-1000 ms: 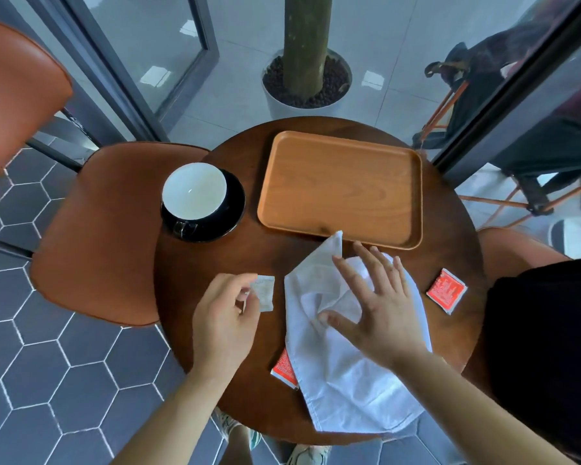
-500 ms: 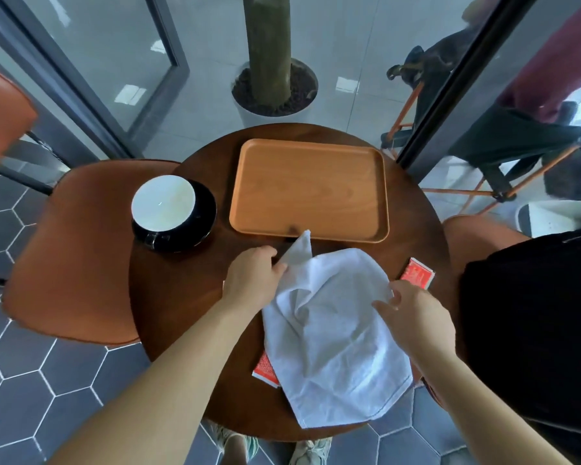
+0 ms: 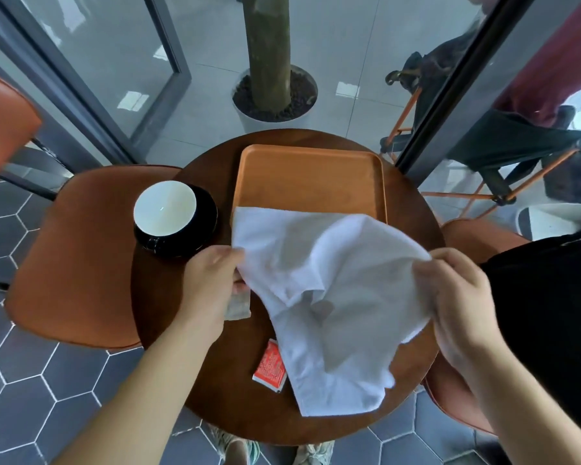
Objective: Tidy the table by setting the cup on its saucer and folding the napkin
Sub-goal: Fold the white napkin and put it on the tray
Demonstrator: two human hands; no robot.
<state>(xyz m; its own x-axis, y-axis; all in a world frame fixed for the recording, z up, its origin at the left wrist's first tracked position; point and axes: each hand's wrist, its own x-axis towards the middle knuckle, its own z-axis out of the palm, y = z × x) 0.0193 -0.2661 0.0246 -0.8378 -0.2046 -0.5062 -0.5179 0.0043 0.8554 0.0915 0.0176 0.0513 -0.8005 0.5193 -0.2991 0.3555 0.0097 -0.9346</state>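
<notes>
Cup already on saucer, table's left edge. Fold in hand: stretch napkin taut, square corners, lay flat mid-table before creasing. Left hand fingers pinched on napkin's left edge; right hand clenched on right edge. Napkin lifted, far edge overlapping tray's near rim.

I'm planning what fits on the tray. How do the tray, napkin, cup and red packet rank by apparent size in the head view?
1. napkin, lifted nearer the camera, so unsure against the tray
2. tray
3. cup
4. red packet
</notes>
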